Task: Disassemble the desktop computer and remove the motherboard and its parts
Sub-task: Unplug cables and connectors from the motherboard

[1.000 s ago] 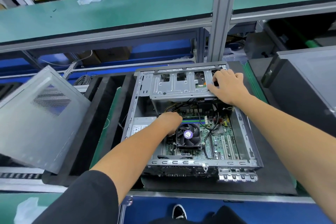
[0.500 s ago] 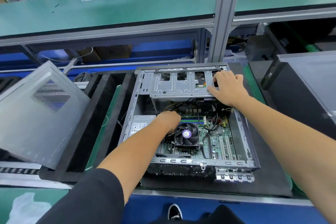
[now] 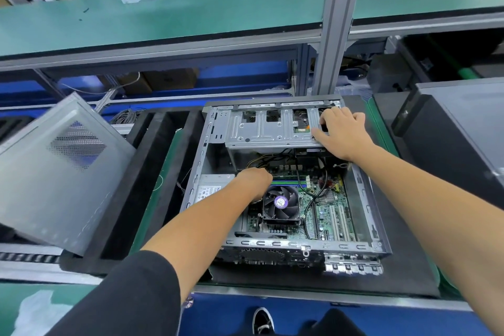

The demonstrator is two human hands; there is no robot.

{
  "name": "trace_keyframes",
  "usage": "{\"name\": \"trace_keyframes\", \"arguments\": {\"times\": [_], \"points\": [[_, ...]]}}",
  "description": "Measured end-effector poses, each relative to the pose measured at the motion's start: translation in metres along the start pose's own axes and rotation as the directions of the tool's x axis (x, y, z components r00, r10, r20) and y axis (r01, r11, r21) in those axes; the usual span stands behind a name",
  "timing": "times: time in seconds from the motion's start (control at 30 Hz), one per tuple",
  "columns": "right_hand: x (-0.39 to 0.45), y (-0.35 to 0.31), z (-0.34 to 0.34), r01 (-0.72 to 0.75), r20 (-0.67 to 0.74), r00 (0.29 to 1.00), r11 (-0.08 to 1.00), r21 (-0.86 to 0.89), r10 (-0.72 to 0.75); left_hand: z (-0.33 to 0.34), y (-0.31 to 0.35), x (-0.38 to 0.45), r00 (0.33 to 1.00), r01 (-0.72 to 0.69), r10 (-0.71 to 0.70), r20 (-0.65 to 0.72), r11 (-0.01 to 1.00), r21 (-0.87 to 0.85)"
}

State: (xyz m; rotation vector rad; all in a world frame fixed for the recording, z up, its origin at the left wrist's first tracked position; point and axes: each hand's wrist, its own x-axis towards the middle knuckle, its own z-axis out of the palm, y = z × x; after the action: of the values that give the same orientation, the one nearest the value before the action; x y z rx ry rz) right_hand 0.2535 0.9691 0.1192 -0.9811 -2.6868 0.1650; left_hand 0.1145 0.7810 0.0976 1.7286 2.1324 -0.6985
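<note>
Green desk (image 3: 191, 16): it runs across the far side, above the black mat (image 3: 403, 275) where your work lies.
Side panel (image 3: 54, 172): the grey metal sheet leans tilted at your left, apart from the case.
Computer case (image 3: 365, 199): it lies open on its side on the mat, straight ahead of you.
Drive cage (image 3: 267, 131): it sits at the far end of the case, above the board.
Motherboard (image 3: 327, 215): it sits inside the case, with the cooler fan (image 3: 281, 206) on it.
Right hand (image 3: 341, 133): your fingers curl over the cage's right end, grip grasping it.
Left hand (image 3: 253, 180): it reaches down just beside the fan; your fingers are hidden, so you cannot tell its grip.
</note>
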Motion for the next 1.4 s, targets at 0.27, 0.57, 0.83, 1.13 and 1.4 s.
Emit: {"name": "trace_keyframes", "arguments": {"times": [0.27,0.57,0.83,1.13,1.4], "points": [[-0.0003,0.0022,0.0020,0.002,-0.022,1.000,1.000,0.030,-0.002,-0.0003,0.0002,-0.0004,1.000,0.010,-0.010,-0.008,1.000,-0.003],[-0.0030,-0.0004,0.0001,-0.004,-0.023,1.000,0.999,0.033,0.005,0.0016,0.0014,-0.0008,0.999,0.025,-0.025,-0.025,1.000,-0.009],[-0.0031,-0.0024,-0.0012,-0.011,-0.023,1.000,0.999,0.039,0.012,0.0054,0.0024,-0.0029,0.996,0.047,-0.047,-0.070,0.999,-0.007],[-0.0026,-0.0030,-0.0016,-0.015,-0.008,1.000,0.999,0.032,0.015,0.0045,0.0019,-0.0019,0.997,0.046,-0.047,-0.060,0.999,-0.007],[-0.0023,-0.0009,-0.0003,-0.014,-0.004,1.000,1.000,0.019,0.015,0.0029,0.0034,-0.0018,0.997,0.060,-0.060,-0.045,0.998,-0.015]]}}
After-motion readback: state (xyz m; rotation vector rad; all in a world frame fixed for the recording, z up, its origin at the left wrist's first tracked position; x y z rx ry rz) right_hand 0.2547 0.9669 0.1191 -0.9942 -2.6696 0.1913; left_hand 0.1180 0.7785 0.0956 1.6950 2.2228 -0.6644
